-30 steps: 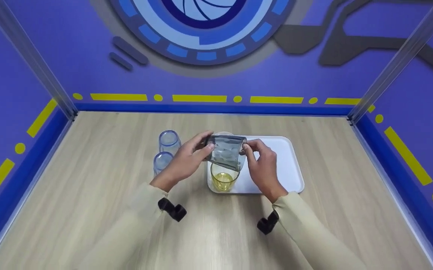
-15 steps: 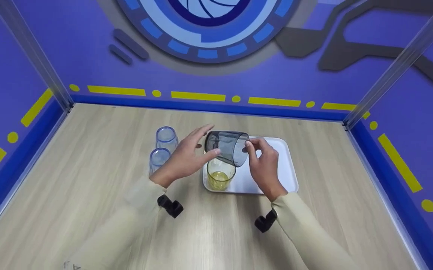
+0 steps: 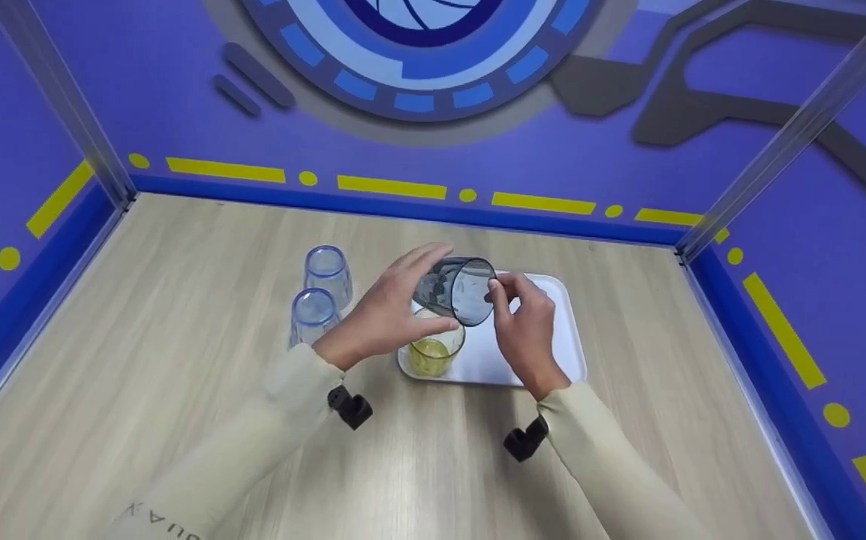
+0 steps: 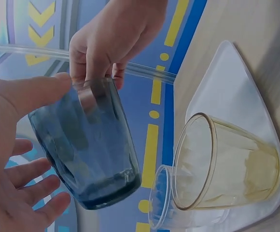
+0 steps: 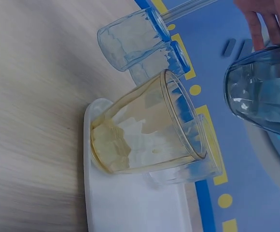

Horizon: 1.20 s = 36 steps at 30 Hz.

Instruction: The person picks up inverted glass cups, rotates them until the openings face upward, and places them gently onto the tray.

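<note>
A smoky blue-grey drinking glass (image 3: 472,292) is held tilted on its side in the air, its mouth toward the right. My right hand (image 3: 527,324) pinches its rim, with finger inside the mouth in the left wrist view. Around the glass's base end my left hand (image 3: 388,306) spreads, thumb and fingers apart; whether it touches the glass I cannot tell. Below stands a yellow-tinted glass (image 3: 428,360), upright at the left end of a white tray (image 3: 478,369). Behind it a clear glass (image 5: 211,157) shows in the wrist views.
Left of the tray, two blue-tinted glasses (image 3: 328,279) stand on the wooden table (image 3: 200,300), one behind the other, and look upside down. Blue-purple panels (image 3: 313,135) with yellow marks enclose the table at the back and sides.
The smoky glass has turned so its mouth faces more toward me. My left hand has loosened from it, fingers spreading; the right hand keeps its pinch on the rim.
</note>
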{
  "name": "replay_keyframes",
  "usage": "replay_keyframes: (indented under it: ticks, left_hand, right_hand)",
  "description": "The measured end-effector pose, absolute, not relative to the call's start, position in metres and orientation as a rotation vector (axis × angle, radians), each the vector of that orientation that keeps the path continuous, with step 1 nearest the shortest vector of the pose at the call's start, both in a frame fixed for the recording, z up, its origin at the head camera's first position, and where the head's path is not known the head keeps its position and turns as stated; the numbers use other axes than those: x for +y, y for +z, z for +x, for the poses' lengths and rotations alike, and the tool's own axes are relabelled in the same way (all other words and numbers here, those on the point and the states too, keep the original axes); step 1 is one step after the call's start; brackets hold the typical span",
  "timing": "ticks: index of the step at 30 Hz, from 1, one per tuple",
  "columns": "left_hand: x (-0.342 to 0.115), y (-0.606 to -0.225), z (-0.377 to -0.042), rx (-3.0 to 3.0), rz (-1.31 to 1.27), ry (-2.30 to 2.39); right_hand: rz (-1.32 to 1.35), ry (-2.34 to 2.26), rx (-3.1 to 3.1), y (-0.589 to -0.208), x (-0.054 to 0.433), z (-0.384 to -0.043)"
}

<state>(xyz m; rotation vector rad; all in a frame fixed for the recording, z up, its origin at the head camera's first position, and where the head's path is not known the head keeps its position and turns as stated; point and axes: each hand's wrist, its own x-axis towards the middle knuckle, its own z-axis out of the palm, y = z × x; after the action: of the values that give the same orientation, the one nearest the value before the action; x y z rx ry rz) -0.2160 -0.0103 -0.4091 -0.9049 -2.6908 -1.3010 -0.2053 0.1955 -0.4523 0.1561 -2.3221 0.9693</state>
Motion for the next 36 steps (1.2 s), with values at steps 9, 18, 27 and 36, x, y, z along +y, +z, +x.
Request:
replay_keyframes:
  ticks: [9,18,27,36]
  left_hand:
    - [0.009,-0.406,-0.218,-2.642,-1.034,-1.065]
    - [0.019,-0.407,-0.221,-2.631,-1.078,-0.853]
    - [0.023,-0.405,-0.222,-2.602,-1.116,-0.605]
    - [0.025,-0.404,-0.224,-2.595,-1.121,-0.569]
  right_hand:
    - [0.15,0.889,-2.277,-0.453,0.199,-0.206]
    - [0.156,0.861,-2.271,-0.452,0.2,-0.205]
    - [0.14,0.862,-2.251,-0.453,0.198,-0.207]
    - [0.123,0.874,-2.215,-0.454,0.2,-0.208]
